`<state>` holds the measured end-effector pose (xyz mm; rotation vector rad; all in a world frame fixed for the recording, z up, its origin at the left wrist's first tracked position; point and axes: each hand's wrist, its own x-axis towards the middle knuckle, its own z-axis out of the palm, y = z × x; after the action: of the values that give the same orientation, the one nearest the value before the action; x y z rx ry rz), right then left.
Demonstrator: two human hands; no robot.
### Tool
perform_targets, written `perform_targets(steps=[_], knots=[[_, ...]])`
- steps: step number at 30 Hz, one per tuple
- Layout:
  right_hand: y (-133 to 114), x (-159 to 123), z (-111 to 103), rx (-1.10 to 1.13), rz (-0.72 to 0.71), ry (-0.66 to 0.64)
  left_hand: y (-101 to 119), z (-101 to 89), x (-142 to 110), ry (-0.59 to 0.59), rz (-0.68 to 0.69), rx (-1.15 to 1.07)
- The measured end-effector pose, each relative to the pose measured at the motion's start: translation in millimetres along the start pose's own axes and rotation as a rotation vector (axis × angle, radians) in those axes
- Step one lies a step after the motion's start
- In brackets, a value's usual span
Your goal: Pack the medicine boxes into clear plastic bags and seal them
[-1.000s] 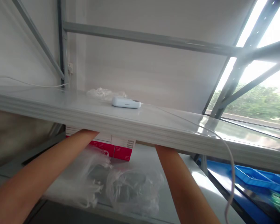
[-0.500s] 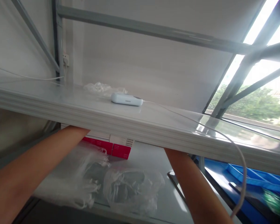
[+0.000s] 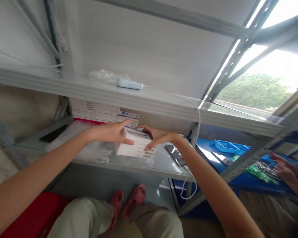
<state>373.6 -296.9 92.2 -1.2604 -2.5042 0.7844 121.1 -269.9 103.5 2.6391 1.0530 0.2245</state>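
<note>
My left hand (image 3: 113, 132) grips the left side of a white box (image 3: 132, 148), its thumb along the near face and its fingers over the top. On the right side, my right hand (image 3: 157, 135) holds the same box, or a small stack of such boxes; I cannot tell which. Dark printed lines run along the top edge, and barcode-like labels mark its right end. Another white box with blue edging (image 3: 128, 115) stands just behind. Stacked white boxes (image 3: 105, 112) sit to the left under the upper shelf, with red below them.
Clear plastic bags (image 3: 89, 152) lie left of the box. A phone (image 3: 175, 154) with a white cable is at the right. Above, a light-blue device (image 3: 129, 84) rests on the upper shelf (image 3: 94, 96). Another person's hands (image 3: 285, 168) are beside blue trays (image 3: 228, 146).
My view has tilted down and back. Both hands, earlier hidden beneath the upper shelf, now show in front of it with the white box between them.
</note>
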Motion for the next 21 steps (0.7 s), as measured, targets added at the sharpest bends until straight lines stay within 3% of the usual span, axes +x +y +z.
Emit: perform_targets(steps=[4, 10, 15, 21], knots=[[21.9, 5.1, 28.4, 0.010, -0.090, 0.123, 5.2, 29.0, -13.2, 0.183, -0.003, -0.008], [51.6, 13.6, 53.2, -0.291, -0.043, 0.282, -3.5, 72.3, 4.8, 0.387, 0.065, -0.023], [82.4, -5.4, 53.0, -0.218, 0.037, 0.367, -36.2, 101.5, 25.7, 0.322, 0.199, -0.292], [117.7, -15.4, 59.8, -0.138, 0.091, 0.443, -60.1, 128.7, 40.0, 0.290, -0.076, -0.032]])
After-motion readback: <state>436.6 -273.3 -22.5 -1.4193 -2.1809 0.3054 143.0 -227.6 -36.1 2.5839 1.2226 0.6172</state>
